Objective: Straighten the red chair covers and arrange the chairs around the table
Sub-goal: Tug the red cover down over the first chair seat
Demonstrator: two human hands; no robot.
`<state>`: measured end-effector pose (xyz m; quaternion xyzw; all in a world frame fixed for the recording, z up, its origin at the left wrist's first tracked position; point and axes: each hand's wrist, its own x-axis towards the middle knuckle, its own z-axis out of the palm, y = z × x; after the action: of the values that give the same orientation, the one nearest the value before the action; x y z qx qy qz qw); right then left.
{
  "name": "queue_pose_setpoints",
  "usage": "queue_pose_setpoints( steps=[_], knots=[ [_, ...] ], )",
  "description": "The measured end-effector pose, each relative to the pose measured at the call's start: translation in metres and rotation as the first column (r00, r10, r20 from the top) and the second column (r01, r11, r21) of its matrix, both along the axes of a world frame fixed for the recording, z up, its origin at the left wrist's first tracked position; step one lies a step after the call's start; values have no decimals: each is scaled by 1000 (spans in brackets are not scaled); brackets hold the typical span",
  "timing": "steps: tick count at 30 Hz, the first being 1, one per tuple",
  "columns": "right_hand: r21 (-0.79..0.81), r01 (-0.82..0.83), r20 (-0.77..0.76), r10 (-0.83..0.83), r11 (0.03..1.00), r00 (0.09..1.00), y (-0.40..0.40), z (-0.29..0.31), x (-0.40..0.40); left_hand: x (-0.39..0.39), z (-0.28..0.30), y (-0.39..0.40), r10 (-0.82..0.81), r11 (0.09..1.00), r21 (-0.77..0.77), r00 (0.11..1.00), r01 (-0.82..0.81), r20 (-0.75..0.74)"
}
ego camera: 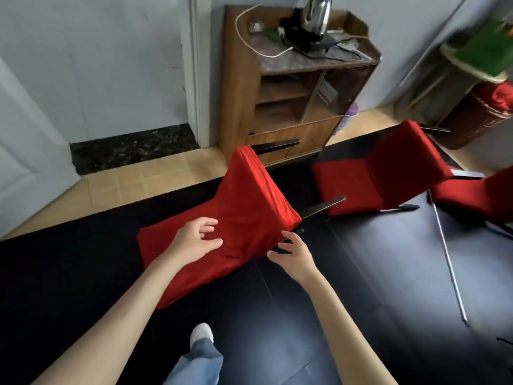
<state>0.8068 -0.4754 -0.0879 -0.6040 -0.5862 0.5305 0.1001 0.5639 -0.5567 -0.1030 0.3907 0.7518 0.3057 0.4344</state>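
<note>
Because the nearest red-covered chair [230,218] lies tipped over on the dark floor [347,273], its black legs [322,208] pointing toward the wooden cabinet [294,87], it has to be reached from above. The left hand [194,240] is held over the cover's backrest part, fingers [209,222] spread and slightly curled, nothing gripped. The right hand [291,255] is placed just beside the cover's edge near the lower legs, its fingers likewise spread and empty, probably so that the frame can be lifted or the cloth tugged smooth. A second red chair [388,176] lies on its side nearby, and part of a third [480,195] is seen at the right edge. No table is in view. A thin white rod [447,259] lies across the floor and may hinder moving the chairs.
</note>
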Motion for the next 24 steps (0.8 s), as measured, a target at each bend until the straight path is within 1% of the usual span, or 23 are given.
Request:
queue_pose_setpoints(
  steps=[7,14,19,24],
  knots=[
    [-70,-171,40,174,983,984,42,-38,-47,-19,-35,9,135,989,-60,991,-136,-17],
    [-127,-307,59,316,943,947,67,-88,-77,-15,-82,1,322,942,-101,947,-321,-1],
    [-145,-386,61,398,911,915,77,-143,-84,1,-130,-8,459,877,-152,888,-455,-8],
    [-193,-437,72,457,878,886,79,-216,-79,18,-198,-18,590,788,-210,807,-579,-14]
  ],
)
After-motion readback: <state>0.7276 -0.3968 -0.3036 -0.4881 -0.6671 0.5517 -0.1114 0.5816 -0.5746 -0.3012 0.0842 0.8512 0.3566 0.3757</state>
